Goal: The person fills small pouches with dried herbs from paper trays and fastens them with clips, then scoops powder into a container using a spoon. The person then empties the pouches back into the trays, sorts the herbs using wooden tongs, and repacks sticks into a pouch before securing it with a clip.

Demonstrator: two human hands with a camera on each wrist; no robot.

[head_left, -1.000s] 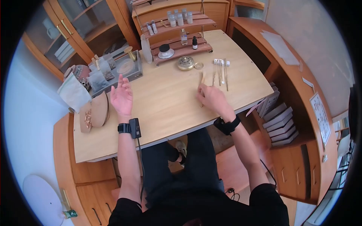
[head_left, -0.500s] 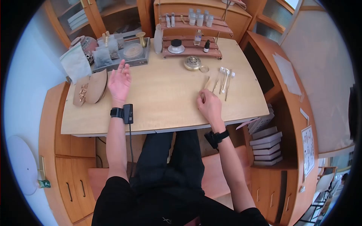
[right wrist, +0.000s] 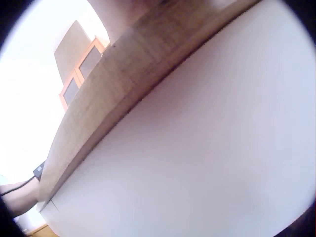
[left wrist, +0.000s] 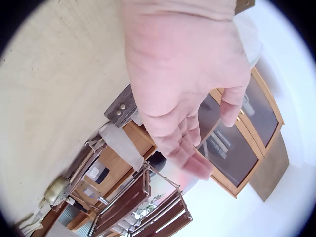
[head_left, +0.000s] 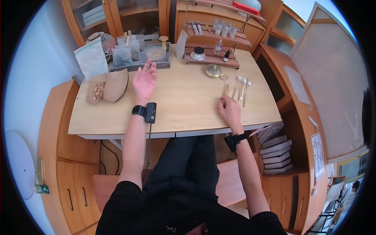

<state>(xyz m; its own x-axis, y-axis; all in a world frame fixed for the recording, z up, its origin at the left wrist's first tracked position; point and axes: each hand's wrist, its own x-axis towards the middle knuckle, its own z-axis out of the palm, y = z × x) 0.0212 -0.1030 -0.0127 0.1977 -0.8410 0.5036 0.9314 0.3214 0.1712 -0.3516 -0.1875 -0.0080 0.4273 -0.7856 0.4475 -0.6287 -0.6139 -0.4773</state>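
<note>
Palm up over the left half of the desk, my left hand (head_left: 145,83) has loosely bent fingers (left wrist: 190,163) and holds nothing. My right hand (head_left: 230,110) is low over the desk near its front edge, with thumb and fingers bent together. A small brush-like tool (head_left: 227,90) with a pale tip sticks out beyond these fingers, its lower part hidden by the hand; I cannot tell whether they grip it. Several slim metal tools (head_left: 245,94) lie beside it, their far ends by a white rest (head_left: 249,83). Most of the right hand is out of the right wrist view.
Behind the tools are a brass burner (head_left: 213,70) and a small round lid (head_left: 223,77). A tiered wooden rack (head_left: 215,36) holds vials and bottles. At the back left stand a grey tray (head_left: 162,64) with pouches, a white bag (head_left: 91,58) and brown holders (head_left: 116,85) with wood chips.
The head view has shifted, moving the desk and both hands in frame. The right hand has turned slightly beside the brush-like tool, its fingers drawn closer together. The left hand stays palm up.
</note>
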